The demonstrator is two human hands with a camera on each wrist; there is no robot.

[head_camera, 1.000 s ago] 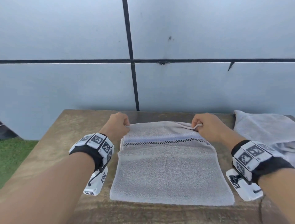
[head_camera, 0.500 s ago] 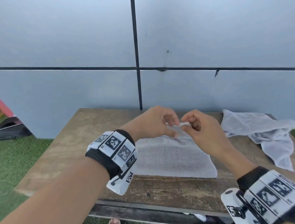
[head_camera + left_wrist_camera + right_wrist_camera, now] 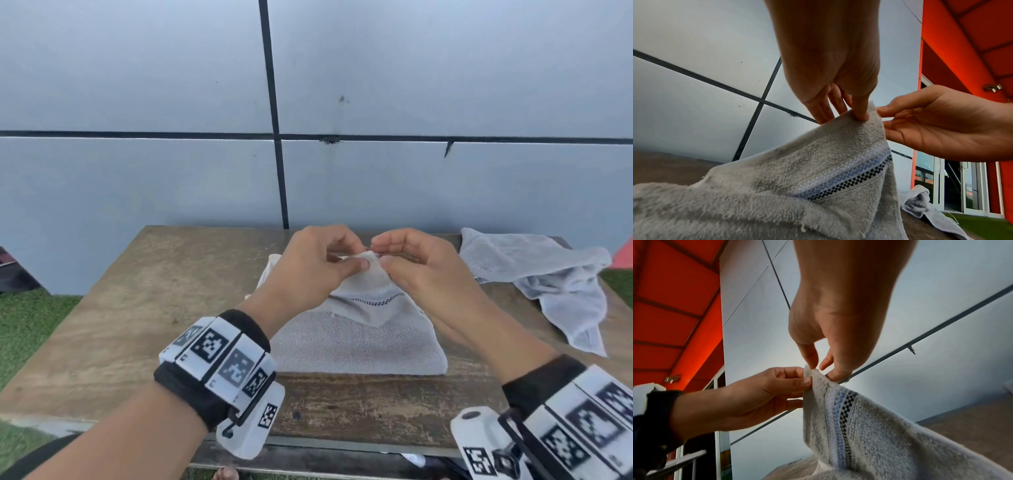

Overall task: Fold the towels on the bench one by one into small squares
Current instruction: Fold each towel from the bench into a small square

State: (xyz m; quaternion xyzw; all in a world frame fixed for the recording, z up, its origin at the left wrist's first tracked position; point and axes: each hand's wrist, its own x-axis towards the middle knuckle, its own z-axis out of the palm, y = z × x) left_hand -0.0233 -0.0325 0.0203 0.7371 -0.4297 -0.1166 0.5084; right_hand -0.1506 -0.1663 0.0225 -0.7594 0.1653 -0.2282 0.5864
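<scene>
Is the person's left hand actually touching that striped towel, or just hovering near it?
Touching. In the left wrist view, the left hand pinches the raised corner of the striped towel, thumb pressed against the cloth.

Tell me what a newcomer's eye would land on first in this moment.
Two hands meet mid-bench: the left hand and right hand pinch the raised corners of the grey towel together, the rest lying flat on the wooden bench. A second crumpled towel lies at the bench's far right.
</scene>
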